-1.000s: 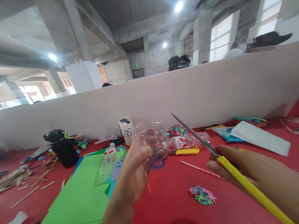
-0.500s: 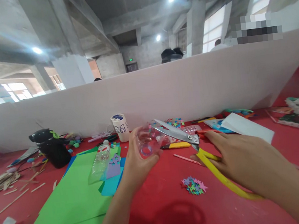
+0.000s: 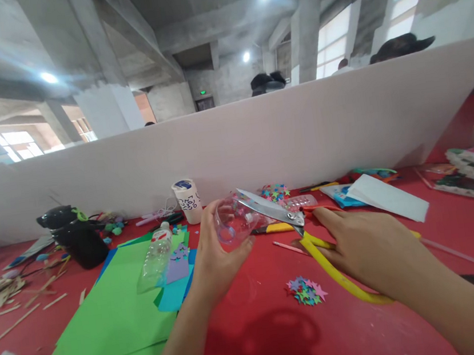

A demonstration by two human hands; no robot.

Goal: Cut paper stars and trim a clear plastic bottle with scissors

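My left hand point(image 3: 214, 258) is closed round a clear cut piece of plastic bottle point(image 3: 232, 224), held just above the red table point(image 3: 260, 336). My right hand point(image 3: 366, 248) grips the yellow handles of a pair of scissors point(image 3: 285, 217). The steel blades point left, and their tips reach the rim of the bottle piece. A small heap of coloured foam stars point(image 3: 306, 291) lies on the table below and between my hands.
Green and blue paper sheets point(image 3: 111, 319) lie at the left with a clear bottle point(image 3: 156, 259) on them. A black pot point(image 3: 76, 240), wooden sticks point(image 3: 0, 293), a white cup point(image 3: 188, 199) and white paper point(image 3: 386, 199) stand along a white partition point(image 3: 258, 140). Other people's heads show behind it.
My right hand swung the scissors down from pointing up and away to pointing left at the bottle piece. My left hand lowered the bottle piece a little toward the table.
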